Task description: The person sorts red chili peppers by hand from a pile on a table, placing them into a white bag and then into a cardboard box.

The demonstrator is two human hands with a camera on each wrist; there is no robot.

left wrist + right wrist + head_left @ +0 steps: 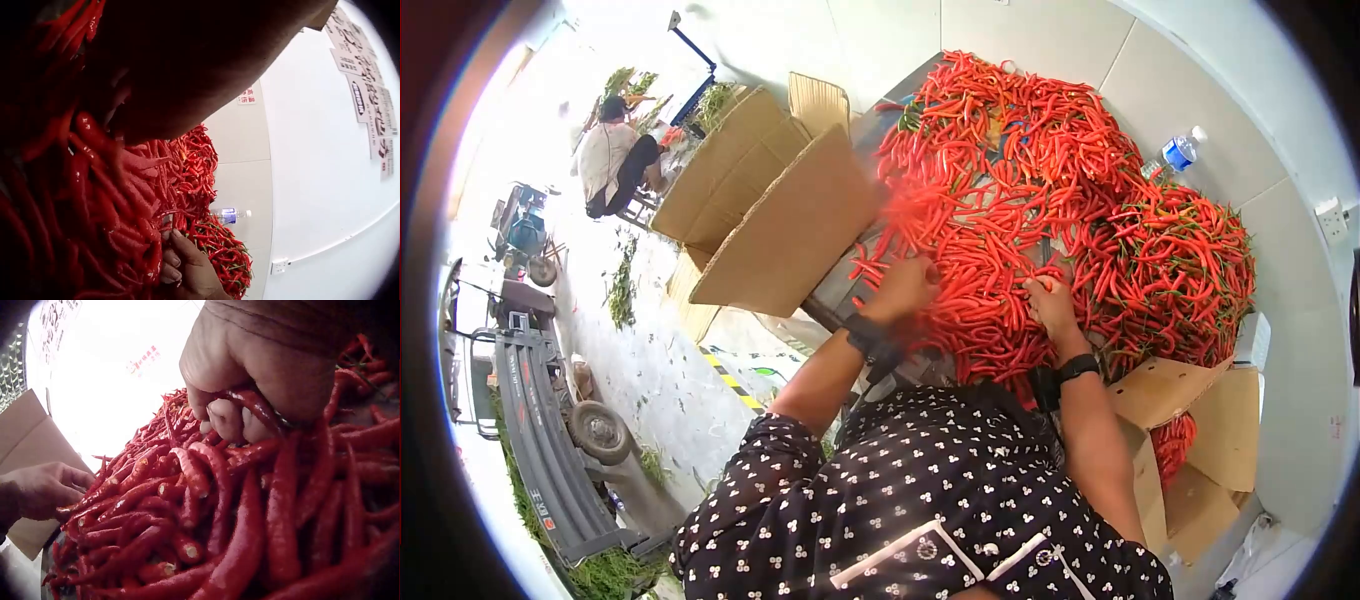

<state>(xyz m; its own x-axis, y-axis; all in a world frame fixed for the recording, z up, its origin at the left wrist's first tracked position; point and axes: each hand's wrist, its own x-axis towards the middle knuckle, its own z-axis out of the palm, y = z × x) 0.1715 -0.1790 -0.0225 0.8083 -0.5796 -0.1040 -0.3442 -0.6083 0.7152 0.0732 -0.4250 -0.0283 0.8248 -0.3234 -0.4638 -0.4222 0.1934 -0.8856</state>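
Red chili peppers (990,250) (231,550) lie in a broad heap before the person. My right hand (1052,303) (262,369) is over the heap's near middle, its fingers curled round a red pepper (253,403); it shows in the left wrist view too, a hand (190,269) low among the peppers. To its left, my left hand (908,285) (47,490) touches the heap's left edge, beside a cardboard flap. Its fingertips are hidden among peppers, and in the left wrist view this hand (187,62) is very dark, so its grip is unclear.
A large open carton (790,230) stands left of the heap. Green-stemmed peppers (1180,270) are piled at right, near a bottle (1175,155). Another open carton (1210,480) holds red peppers at lower right. A seated person (615,160) and a cart (555,430) are farther left.
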